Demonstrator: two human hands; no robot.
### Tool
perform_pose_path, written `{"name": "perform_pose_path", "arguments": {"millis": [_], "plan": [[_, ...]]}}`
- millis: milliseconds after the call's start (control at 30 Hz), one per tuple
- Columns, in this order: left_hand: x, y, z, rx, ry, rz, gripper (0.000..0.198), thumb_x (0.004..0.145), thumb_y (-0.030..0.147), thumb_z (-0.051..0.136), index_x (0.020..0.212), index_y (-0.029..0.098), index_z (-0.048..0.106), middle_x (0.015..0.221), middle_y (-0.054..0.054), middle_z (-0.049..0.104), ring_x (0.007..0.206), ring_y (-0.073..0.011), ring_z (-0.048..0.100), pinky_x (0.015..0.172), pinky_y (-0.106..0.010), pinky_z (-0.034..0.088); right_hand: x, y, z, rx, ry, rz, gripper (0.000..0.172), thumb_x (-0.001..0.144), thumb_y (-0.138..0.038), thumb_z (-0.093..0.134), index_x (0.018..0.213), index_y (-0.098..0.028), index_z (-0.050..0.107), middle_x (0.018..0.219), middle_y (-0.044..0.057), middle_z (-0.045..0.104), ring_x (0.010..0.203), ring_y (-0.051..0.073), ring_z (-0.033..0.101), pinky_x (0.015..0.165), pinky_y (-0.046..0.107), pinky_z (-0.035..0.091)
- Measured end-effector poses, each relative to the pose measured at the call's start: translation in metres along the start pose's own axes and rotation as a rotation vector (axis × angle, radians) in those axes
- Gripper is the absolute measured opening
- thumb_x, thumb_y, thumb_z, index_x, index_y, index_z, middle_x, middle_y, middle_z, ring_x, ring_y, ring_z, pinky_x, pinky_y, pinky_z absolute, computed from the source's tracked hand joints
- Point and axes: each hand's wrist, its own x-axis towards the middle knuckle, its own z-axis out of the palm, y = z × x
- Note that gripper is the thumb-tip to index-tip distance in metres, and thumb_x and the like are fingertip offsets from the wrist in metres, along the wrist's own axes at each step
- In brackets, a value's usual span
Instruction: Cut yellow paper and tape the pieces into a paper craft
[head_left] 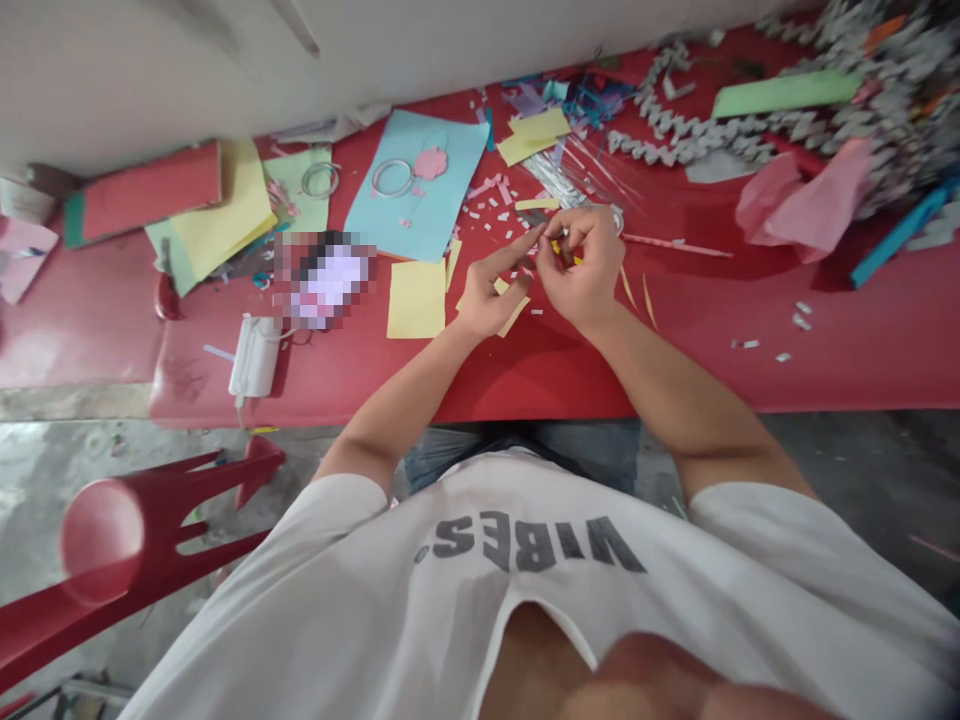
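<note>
Close together over the red table, my two hands nearly meet at the fingertips. My left hand has its index finger and thumb stretched out and apart, the index tip by the right fingers. The fingers of my right hand are closed in a pinch; what they hold is too small to make out, though bits of yellow show between them. Beneath and beside the left hand lie cut yellow paper pieces and a yellow square of paper. Just behind the hands is a dark, flat, pointed piece, partly hidden.
Small white and pink paper scraps surround a light blue sheet with a tape ring and pink paper flower. Left are a blurred-out phone and white power bank. Grey paper chains pile up right. A red chair stands lower left.
</note>
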Motion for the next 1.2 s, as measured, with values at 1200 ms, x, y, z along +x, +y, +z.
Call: {"name": "perform_pose_path", "arguments": {"millis": [1200], "plan": [[-0.001, 0.000, 0.004, 0.193, -0.136, 0.070, 0.061, 0.113, 0.062, 0.038, 0.170, 0.040, 0.038, 0.170, -0.004, 0.049, 0.157, -0.0399, 0.049, 0.122, -0.060, 0.048, 0.008, 0.017, 0.013, 0.542, 0.299, -0.134, 0.046, 0.109, -0.074, 0.054, 0.120, -0.030, 0.048, 0.094, 0.000, 0.066, 0.084, 0.023, 0.075, 0.078, 0.044, 0.064]]}}
